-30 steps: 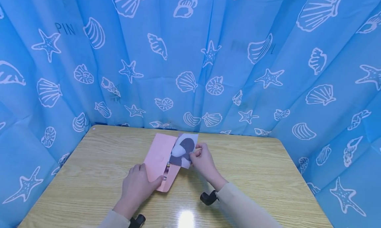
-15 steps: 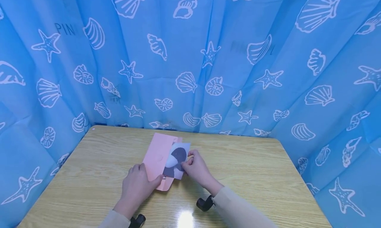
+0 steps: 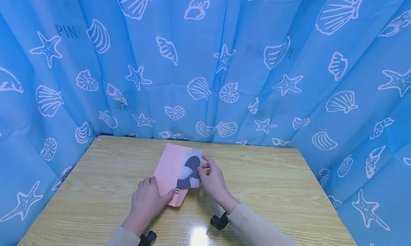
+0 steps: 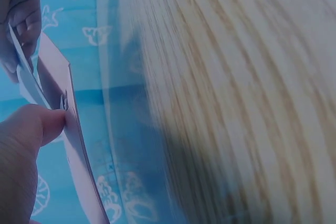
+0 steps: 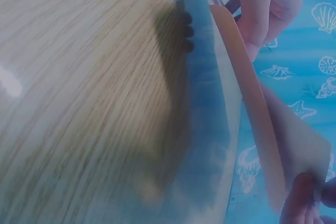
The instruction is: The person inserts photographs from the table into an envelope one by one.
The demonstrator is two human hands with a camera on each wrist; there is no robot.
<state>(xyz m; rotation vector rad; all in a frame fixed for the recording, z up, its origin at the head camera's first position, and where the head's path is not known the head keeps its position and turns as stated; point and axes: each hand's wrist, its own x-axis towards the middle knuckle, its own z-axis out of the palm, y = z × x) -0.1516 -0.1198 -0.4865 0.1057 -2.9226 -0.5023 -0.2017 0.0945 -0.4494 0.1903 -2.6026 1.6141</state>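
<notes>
My left hand (image 3: 147, 198) grips a pink folder (image 3: 167, 167) by its near left part, thumb on the front by a small metal fitting (image 4: 64, 100). Between the thumb and fingers of my right hand (image 3: 212, 178) is the right edge of a thin card (image 3: 189, 171) printed with dark and white rounded shapes. The card overlaps the folder's right half in the head view and covers most of the opening there. Seen from the left wrist, the card stands at an angle to the folder's pink panel (image 4: 81, 161). The right wrist view shows the folder's narrow edge (image 5: 257, 114).
A wooden table (image 3: 263, 189) lies under both hands, with a bright reflection near its front. Behind it hangs a blue curtain (image 3: 244, 78) with white shells and starfish. Each wrist wears a black camera mount, such as the right one (image 3: 219, 221).
The card has come down and left over the folder's opening, hiding most of the metal fittings, then tipped slightly upward. The left hand and folder have stayed nearly still.
</notes>
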